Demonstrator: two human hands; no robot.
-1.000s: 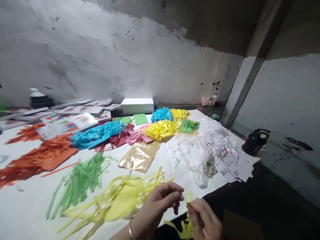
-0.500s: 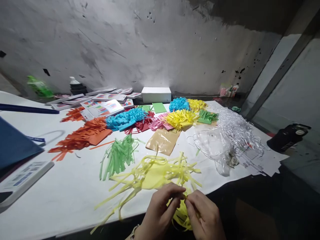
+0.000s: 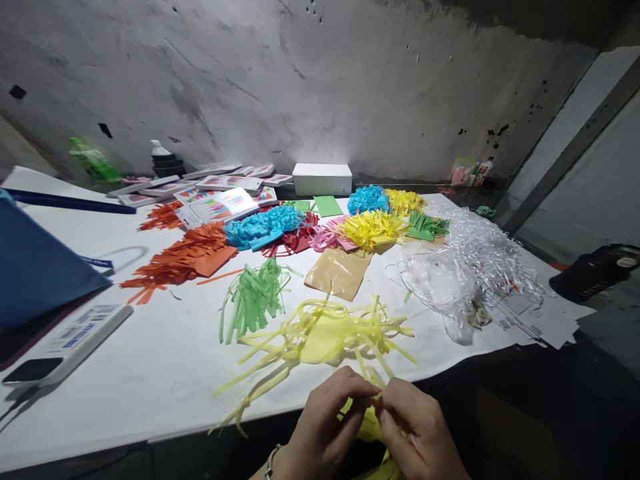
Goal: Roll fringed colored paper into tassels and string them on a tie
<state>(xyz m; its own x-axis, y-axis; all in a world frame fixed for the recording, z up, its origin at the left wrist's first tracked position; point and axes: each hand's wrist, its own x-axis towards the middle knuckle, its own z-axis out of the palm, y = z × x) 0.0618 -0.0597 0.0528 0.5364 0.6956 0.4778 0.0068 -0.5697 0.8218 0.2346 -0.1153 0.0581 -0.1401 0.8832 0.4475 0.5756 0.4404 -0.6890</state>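
A bare, scuffed grey plaster wall [image 3: 240, 93] rose behind a table [image 3: 165, 367] covered in white sheeting. At its near edge, a yellow tissue-paper fringe [image 3: 370, 427] hung below the person's meeting hands. The right hand [image 3: 423, 420] held it in a narrow thumb-and-finger grip; the left hand [image 3: 335, 417] curved in with its fingertips close against the same spot, though the paper there was mostly hidden, so whether that grip pinched it could not be told.

The strips of this piece were cut, and its gathering between the fingers looked unfinished. Just beyond the hands, a pale yellow tissue sheet with cut ends [image 3: 323, 340] lay opened out, its flat middle apparently not yet gathered. A pale green tissue fringe [image 3: 255, 293] lay loose beside it. Farther back, an orange fringed bundle [image 3: 185, 253], a bright blue fringed bundle [image 3: 265, 227] and a deep yellow fringed bundle [image 3: 373, 229] were cut too, their flat bases seemingly left unworked.
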